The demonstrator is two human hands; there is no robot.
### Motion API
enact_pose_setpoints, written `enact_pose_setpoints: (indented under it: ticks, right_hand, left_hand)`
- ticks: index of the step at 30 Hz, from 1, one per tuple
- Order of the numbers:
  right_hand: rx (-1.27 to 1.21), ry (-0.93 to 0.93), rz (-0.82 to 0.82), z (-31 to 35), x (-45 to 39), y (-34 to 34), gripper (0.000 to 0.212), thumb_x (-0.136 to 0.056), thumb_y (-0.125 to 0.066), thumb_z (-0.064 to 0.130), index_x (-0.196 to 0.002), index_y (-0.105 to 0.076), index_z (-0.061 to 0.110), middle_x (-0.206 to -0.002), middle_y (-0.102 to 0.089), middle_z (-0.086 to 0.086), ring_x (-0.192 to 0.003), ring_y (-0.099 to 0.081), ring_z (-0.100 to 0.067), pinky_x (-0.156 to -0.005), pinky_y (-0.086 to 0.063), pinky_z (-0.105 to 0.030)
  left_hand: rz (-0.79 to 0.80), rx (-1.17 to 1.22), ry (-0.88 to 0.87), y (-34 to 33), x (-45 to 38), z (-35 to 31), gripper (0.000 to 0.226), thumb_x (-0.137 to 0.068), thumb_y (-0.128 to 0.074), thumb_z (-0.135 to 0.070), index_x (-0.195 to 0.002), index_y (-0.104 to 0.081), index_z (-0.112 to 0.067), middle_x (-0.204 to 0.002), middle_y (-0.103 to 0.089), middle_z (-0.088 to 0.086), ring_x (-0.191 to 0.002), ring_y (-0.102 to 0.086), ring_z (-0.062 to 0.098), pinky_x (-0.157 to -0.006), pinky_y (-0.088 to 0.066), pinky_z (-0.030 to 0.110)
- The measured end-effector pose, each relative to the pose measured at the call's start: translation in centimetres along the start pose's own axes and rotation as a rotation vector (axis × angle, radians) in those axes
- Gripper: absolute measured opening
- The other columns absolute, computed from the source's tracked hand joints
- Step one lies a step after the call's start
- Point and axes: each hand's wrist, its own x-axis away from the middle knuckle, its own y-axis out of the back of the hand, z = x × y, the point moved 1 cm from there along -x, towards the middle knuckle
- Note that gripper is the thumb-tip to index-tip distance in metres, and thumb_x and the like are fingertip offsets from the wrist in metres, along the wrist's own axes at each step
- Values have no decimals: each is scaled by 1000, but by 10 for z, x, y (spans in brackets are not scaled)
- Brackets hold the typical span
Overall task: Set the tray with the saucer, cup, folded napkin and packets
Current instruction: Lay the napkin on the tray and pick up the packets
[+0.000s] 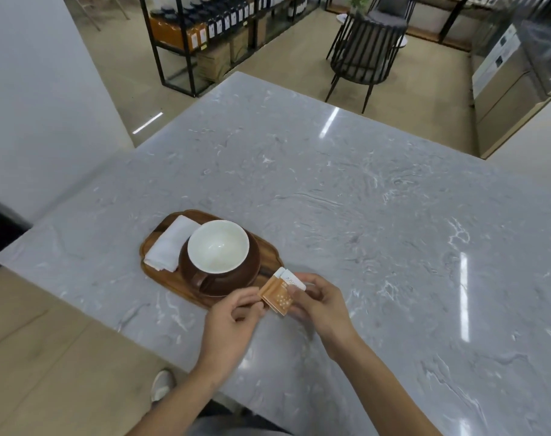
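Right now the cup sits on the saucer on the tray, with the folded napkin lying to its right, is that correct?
Not quite: the head view shows the folded napkin lying to the left of the cup. The cup does sit on the saucer on the tray.

A: I can't count the packets (pixel 282 289); the hands cover their near ends.
B: Noted. Cup (pixel 218 247) hides most of the saucer (pixel 252 262); the tray's (pixel 148 247) near right corner sits behind them.

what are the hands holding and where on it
Both hands hold the packets above the tray's near end: the left hand pinches their left edge, the right hand grips their right side.
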Motion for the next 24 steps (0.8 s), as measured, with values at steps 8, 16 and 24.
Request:
enact_pose_setpoints:
  ticks: [8,16,24]
  right_hand:
    - [134,32,-16,-3,-19,-16,14,-91,-74,8,-105,-73,7,-95,-75,-14,-82,-78,-23,-68,-63,-28]
    - [450,141,-26,-5,-31,-20,10,-87,-78,23,-96,-79,27,-75,-75,14,-70,-74,-10,-76,-65,-42]
    - [574,211,-72,-5,-33,-22,13,-83,-80,35,-95,-76,35,-69,-65,24,-60,-64,2,-64,-48,-19]
  left_hand:
    - [-61,-380,-303,12,15,1,34,-88,-72,-6,-121,-74,-19,-94,-75,-15,-73,-67,5,-64,-53,12]
    - [-6,-632,-410,22,17,5,38,-91,-68,-17,-128,-70,-19,-128,-71,-7,-107,-69,5,-89,-59,23]
    - [26,-690,-419,25,11,7,35,-89,-70,-15,-124,-73,-19,-126,-72,-6,-104,-71,6,-86,-61,26]
